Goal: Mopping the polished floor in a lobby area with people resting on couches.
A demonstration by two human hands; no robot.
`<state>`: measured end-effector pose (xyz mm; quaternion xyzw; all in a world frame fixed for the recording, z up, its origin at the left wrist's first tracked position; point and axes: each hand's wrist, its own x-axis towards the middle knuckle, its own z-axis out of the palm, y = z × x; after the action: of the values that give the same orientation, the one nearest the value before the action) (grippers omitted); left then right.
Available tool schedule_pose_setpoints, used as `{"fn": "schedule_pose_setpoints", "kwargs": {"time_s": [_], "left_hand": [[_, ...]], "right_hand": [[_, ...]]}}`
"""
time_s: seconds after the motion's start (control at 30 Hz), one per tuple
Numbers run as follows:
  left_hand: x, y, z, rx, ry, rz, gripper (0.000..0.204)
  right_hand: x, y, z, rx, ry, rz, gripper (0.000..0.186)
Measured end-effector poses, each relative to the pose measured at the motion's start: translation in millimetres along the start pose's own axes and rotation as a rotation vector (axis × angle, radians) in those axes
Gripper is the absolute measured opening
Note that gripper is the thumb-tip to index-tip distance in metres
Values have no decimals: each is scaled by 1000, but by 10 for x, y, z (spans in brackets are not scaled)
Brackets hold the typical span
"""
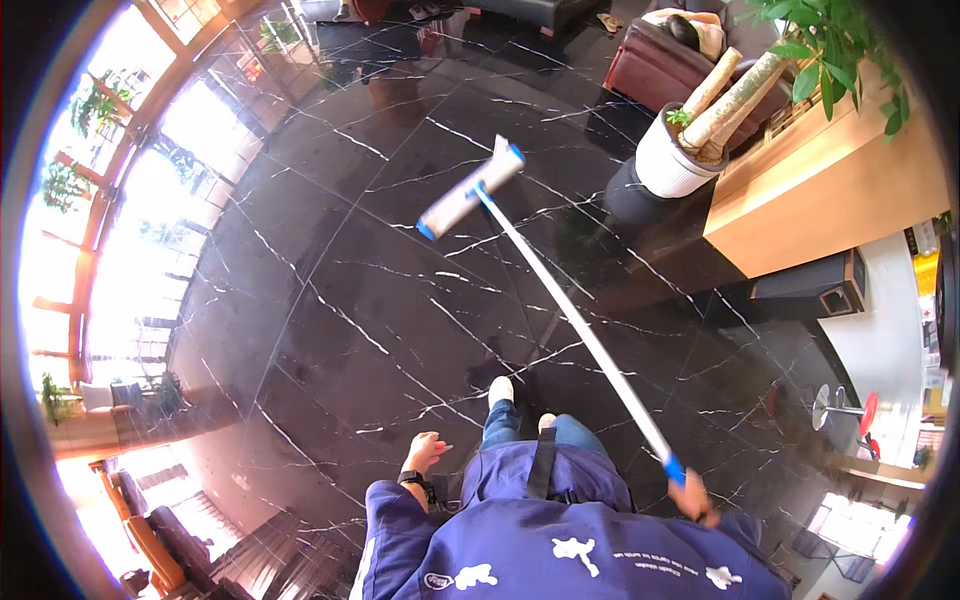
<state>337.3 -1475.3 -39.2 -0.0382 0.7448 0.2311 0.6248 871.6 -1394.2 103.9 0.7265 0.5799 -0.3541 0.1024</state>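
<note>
From afar, I saw my right hand gripping the white-poled, blue-ended flat mop over white-veined black flooring, my left hand loosely curled, apparently empty, and judged a wide one-handed swing could strike the ribbed white planter.

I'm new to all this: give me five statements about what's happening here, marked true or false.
1. The right hand holds the mop. True.
2. Both hands grip it. False: the left hand is away from it.
3. The mop's head has blue ends. True.
4. The floor is plain white. False: it is dark with white veins.
5. The plant on the right grows in a white pot. True.
</note>
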Motion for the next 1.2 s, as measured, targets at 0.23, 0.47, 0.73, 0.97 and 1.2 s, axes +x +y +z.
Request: {"fn": "schedule_pose_setpoints", "kwargs": {"time_s": [0.23, 0.47, 0.73, 0.97, 1.2], "left_hand": [[259, 761, 355, 38, -11, 129, 29], [97, 834, 296, 5, 30, 136, 28], [-3, 61, 34, -368, 217, -57, 27], [-118, 115, 166, -322, 140, -48, 26], [222, 375, 278, -181, 52, 75, 26]], "right_hand": [[-1865, 402, 628, -2, -143, 311, 18], [-539, -309, 295, 95, -213, 148, 18], [2477, -2793, -423, 240, -144, -181, 25], [2756, -4682, -336, 346, -81, -454, 29], [1398, -1784, -82, 304, -329, -54, 49]]}}
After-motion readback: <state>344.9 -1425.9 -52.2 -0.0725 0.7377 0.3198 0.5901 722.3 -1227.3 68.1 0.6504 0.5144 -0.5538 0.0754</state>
